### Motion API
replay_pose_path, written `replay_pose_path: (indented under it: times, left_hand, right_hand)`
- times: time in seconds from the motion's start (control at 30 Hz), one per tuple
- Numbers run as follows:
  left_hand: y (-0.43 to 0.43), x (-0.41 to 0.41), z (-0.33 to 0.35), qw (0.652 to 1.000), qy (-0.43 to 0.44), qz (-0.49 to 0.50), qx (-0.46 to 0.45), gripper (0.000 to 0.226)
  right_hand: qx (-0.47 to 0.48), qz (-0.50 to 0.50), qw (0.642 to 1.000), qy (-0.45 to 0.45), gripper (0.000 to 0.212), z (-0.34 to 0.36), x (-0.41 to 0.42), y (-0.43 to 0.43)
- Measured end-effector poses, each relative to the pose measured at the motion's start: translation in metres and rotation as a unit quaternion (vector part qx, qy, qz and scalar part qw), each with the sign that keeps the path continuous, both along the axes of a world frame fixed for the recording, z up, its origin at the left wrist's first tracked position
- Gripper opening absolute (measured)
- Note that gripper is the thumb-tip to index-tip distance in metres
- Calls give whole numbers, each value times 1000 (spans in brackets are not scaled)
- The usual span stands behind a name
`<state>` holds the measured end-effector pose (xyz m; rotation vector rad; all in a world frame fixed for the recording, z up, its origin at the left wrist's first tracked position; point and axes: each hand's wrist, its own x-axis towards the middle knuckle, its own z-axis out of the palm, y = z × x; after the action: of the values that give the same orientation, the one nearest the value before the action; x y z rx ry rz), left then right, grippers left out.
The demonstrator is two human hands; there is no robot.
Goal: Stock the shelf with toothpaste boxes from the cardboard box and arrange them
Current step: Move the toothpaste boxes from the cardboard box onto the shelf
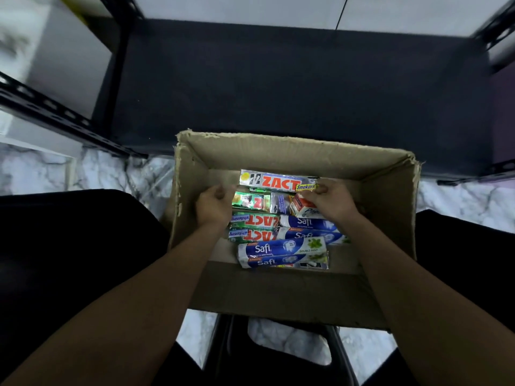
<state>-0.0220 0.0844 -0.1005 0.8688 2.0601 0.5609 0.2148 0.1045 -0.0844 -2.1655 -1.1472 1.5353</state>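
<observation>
While the person is sitting over the work area, a white marble-patterned floor (97, 174) with grey veining is showing to the left and right of the carton and under it. A black metal shelf unit is standing at the far side; its dark, matte shelf board (278, 87) is lying flat and bare, and a slotted steel upright (55, 112) is running along the left. White wall panels (237, 6) are closing off the space behind. An open brown cardboard box (278, 291), with ragged, torn top edges, is resting on the floor just near of the shelf. Inside, the toothpaste boxes are lying flat in rows: green ZACT boxes (256, 220) at the left, glossy blue-and-white Safi boxes (281, 247) at the right and near side, and a small red-and-white box (302, 206) lying tilted by the right wrist. A long silver ZACT box (278, 181) is lying across the far end of the pile. The left hand (214, 206) is curling its fingers round this box's left end, and the right hand (331, 199) is pinching its right end.
</observation>
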Motion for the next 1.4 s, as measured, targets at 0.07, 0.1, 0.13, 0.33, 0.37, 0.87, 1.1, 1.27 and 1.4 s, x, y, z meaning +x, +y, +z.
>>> replay_pose_path:
  times: [0.07,0.1,0.13,0.33,0.37,0.87,1.1,1.27,1.4]
  left_hand:
    - [-1,2,-4,999,-42,6,-22,15]
    - [-2,3,-6,998,-50,9,-33,19]
    - [-3,3,-7,997,-59,17,-44,25]
    - [-3,1,-6,981,-170,57,-76,45]
    - [-3,0,-5,977,-186,61,-81,46]
    - [-23,-7,16,973,-212,6,-87,52]
    - [-33,-15,21,973,-217,-8,-81,46]
    - [-27,-22,41,988,-120,-76,-52,36]
    - [-12,-34,74,986,-39,-159,-12,31]
  right_hand:
    - [7,-10,1000,-1,47,0,1,1]
    - [3,-19,1000,11,47,0,1,2]
    - [-7,-24,999,22,49,1,0,2]
    - [-32,-12,997,67,39,5,-9,6]
    - [-32,-11,997,71,37,5,-10,7]
    - [-70,43,995,49,68,7,-34,30]
    - [-72,185,980,8,40,15,-48,41]
    - [-8,162,986,34,22,34,-55,32]
    - [117,181,977,-3,42,65,-55,25]
